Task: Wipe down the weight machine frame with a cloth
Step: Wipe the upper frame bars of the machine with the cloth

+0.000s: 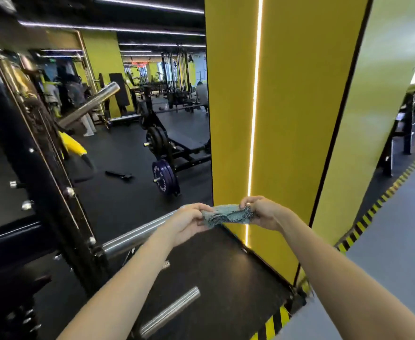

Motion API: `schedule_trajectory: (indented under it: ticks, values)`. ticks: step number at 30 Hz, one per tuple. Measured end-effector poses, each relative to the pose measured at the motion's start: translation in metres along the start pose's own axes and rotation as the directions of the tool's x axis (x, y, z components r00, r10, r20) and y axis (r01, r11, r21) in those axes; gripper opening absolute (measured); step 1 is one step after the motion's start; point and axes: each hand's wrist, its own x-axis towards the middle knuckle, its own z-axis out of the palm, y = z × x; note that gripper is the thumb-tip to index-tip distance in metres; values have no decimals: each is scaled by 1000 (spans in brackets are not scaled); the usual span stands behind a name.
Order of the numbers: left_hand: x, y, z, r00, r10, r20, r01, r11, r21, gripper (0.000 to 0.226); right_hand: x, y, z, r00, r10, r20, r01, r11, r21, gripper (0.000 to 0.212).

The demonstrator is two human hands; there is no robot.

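A small blue-grey cloth [228,214] is stretched between both hands in front of me, above the black floor. My left hand [189,220] pinches its left end and my right hand [262,212] pinches its right end. The weight machine's black frame upright [42,168], studded with bolts, stands to the left, apart from the cloth. A chrome bar [132,235] sticks out from the frame below my left forearm.
A yellow pillar [287,119] with a lit strip stands just behind the cloth. Another chrome peg [169,312] lies low by my left arm. Purple weight plates [163,177] and a bench are farther back. Yellow-black hazard tape [363,224] edges the grey walkway on the right.
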Motion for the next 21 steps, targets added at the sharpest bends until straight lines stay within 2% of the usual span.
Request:
schedule_trajectory:
  ticks: [2,4,7,9,12,15,16,18,21]
  values:
    - [28,27,17,998,38,-54,-42,997,-69,35,17,-35,-24,997,-38,60,36,999,25,33]
    - [54,51,32,990,83,-115,-91,993,-69,31,40,-68,-45,991,-79,107,76,997,31,35]
    - [79,80,42,953,180,-245,-142,976,165,17,70,-108,-51,977,-109,181,120,991,-50,45]
    - [90,100,38,903,291,-316,-179,923,340,25,93,-133,-38,974,-146,171,177,968,-181,40]
    - [92,137,27,747,519,-415,-154,743,651,54,121,-164,-4,957,-237,164,282,889,-360,32]
    - [91,176,16,579,701,-417,-92,564,821,65,137,-192,31,924,-311,222,379,826,-417,32]
    - [91,186,12,540,738,-405,-86,527,846,64,142,-201,39,913,-311,264,400,804,-440,31]
    - [92,208,6,487,781,-391,-82,486,870,55,152,-218,54,891,-311,330,440,773,-457,12]
    - [93,234,0,386,821,-420,-156,507,848,36,166,-244,68,880,-336,336,453,808,-377,9]
